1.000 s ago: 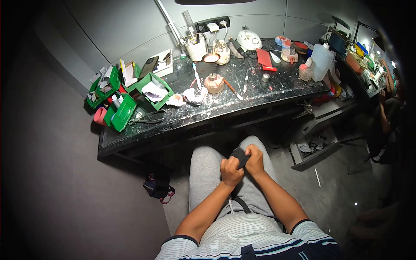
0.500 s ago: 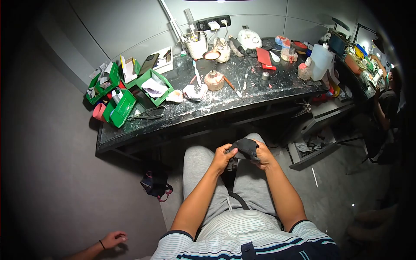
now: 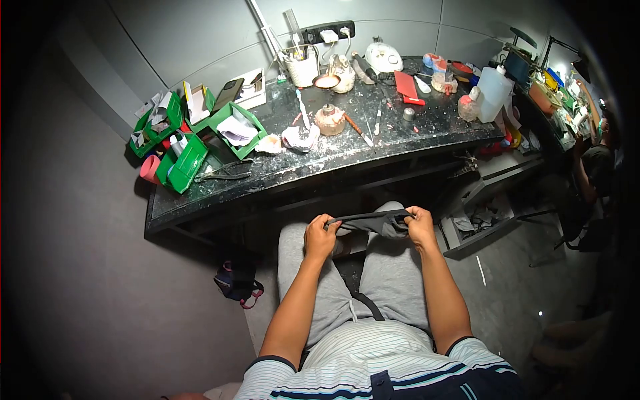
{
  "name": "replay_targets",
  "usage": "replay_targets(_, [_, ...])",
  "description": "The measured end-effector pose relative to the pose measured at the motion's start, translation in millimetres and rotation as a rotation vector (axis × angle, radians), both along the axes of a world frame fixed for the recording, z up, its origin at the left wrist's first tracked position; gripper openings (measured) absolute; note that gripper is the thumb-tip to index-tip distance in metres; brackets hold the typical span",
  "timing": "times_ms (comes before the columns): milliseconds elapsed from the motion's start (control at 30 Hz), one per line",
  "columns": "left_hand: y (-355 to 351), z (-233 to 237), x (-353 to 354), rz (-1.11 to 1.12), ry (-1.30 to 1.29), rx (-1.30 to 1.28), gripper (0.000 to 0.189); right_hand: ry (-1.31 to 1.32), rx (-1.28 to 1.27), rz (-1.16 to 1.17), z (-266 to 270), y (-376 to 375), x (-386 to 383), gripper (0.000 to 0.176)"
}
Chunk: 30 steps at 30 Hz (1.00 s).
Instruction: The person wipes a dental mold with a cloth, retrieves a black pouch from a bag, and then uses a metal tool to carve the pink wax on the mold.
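Observation:
A dark grey and black piece of cloth [image 3: 373, 223] is stretched sideways above my knees; its exact kind I cannot make out. My left hand [image 3: 319, 233] pinches one end, fingers closed on the edge. At the other end my right hand [image 3: 420, 227] grips the bunched fabric between thumb and fingers. The cloth hangs in the air, apart from the workbench [image 3: 293, 175] in front. Beneath it are my grey trouser legs [image 3: 392, 267], with a dark strap [image 3: 367, 307] lying between them.
On the bench stand green bins [image 3: 188, 164], pliers [image 3: 225, 171], plaster models [image 3: 300, 137], a toothbrush [image 3: 303, 109], a knife [image 3: 359, 131] and a white bottle [image 3: 495, 93]. An open drawer [image 3: 485, 230] juts out at right. A small bag [image 3: 236, 281] lies on the floor. Another person [image 3: 595, 160] sits far right.
My hands have moved apart, pulling the bunched cloth into a wide stretched band. Another person's hand at the lower left has almost left the view.

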State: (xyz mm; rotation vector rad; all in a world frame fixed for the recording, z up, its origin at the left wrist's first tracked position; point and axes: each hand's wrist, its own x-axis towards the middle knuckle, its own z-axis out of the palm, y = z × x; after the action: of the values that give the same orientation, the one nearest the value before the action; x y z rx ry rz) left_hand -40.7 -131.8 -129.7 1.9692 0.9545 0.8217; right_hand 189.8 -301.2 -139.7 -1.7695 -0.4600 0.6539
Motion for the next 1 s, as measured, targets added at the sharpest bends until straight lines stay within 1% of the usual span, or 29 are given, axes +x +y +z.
replay_targets(33, [2, 9, -2, 0.005, 0.022, 0.095, 0.034, -0.001, 0.001, 0.001, 1, -2, 1, 0.010])
replay_targets(67, [2, 17, -3, 0.010, 0.043, 0.188, 0.040, -0.204, 0.012, 0.061, 2, -4, 1, 0.010])
replay_targets(100, [1, 21, -1, 0.031, -0.024, 0.181, 0.049, -0.407, 0.023, 0.119, 2, -6, 2, 0.011])
replay_targets(133, [3, 22, -2, 0.029, -0.024, 0.180, 0.049, -0.406, 0.022, 0.118, 16, -8, -2, 0.011])
replay_targets(200, [7, 22, -5, 0.012, 0.139, 0.141, 0.052, 0.175, -0.041, 0.276, 55, -9, -17, 0.010])
replay_targets(233, [7, 22, -6, -0.014, 0.197, 0.136, 0.047, 0.266, -0.051, 0.318, 58, -9, -19, 0.014])
replay_targets(267, [5, 21, -4, -0.014, 0.196, 0.137, 0.047, 0.265, -0.049, 0.318, 55, -7, -19, 0.014])
replay_targets(333, [-5, 22, 3, 0.084, 0.124, 0.384, 0.039, 0.263, -0.031, 0.436, 51, -2, -20, 0.019])
replay_targets(367, [-11, 24, 8, 0.131, 0.164, 0.385, 0.036, 0.225, -0.045, 0.422, 51, 3, -22, 0.025])
replay_targets(400, [-17, 27, 13, 0.076, 0.154, 0.242, 0.039, 0.224, -0.043, 0.423, 51, 10, -24, 0.025])
replay_targets(467, [-26, 25, 28, -0.155, 0.057, -0.054, 0.040, 0.104, -0.013, 0.420, 48, 24, -26, 0.030])
replay_targets(500, [-28, 24, 41, -0.209, 0.003, -0.172, 0.039, 0.011, 0.028, 0.440, 28, 35, -21, 0.032])
replay_targets(533, [-25, 17, 55, -0.261, -0.051, -0.291, 0.039, -0.035, 0.007, 0.432, 37, 41, -21, 0.032])
replay_targets(567, [-17, 11, 66, -0.281, -0.024, -0.306, 0.035, -0.119, -0.038, 0.429, 32, 50, -15, 0.030])
replay_targets(600, [-8, -3, 79, -0.281, -0.086, -0.386, 0.034, -0.206, -0.082, 0.426, 28, 59, -7, 0.028])
replay_targets(633, [4, -12, 90, -0.258, -0.034, -0.318, 0.032, -0.322, -0.265, 0.387, 50, 65, -4, 0.030])
replay_targets(667, [11, -11, 99, -0.235, 0.014, -0.249, 0.030, -0.586, -0.383, 0.358, 61, 70, 2, 0.022])
replay_targets(700, [14, -11, 106, -0.232, 0.109, -0.182, 0.026, -0.683, -0.433, 0.348, 59, 73, 13, 0.014])
replay_targets(733, [15, -6, 113, -0.226, 0.204, -0.115, 0.024, -0.779, -0.482, 0.338, 53, 77, 27, 0.009])
replay_targets(767, [10, 2, 119, -0.213, 0.305, -0.044, 0.017, -0.745, -0.656, 0.412, 54, 82, 38, 0.022])
replay_targets(800, [5, 9, 126, -0.225, 0.401, -0.024, 0.020, -0.709, -0.745, 0.565, 53, 85, 47, 0.033])
replay_targets(867, [5, -3, 147, -0.222, 0.499, -0.053, 0.026, -0.721, -0.750, 0.727, 51, 90, 63, 0.038])
replay_targets(900, [10, -12, 155, -0.200, 0.465, -0.149, 0.037, -0.651, -0.818, 0.852, 56, 95, 75, 0.041])
replay_targets(933, [11, -16, 160, -0.201, 0.460, -0.157, 0.037, -0.582, -0.767, 0.860, 35, 97, 91, 0.038])
replay_targets(1000, [17, -18, 169, -0.366, 0.490, -0.239, 0.038, -0.232, -0.912, 0.945, 33, 100, 107, 0.040])
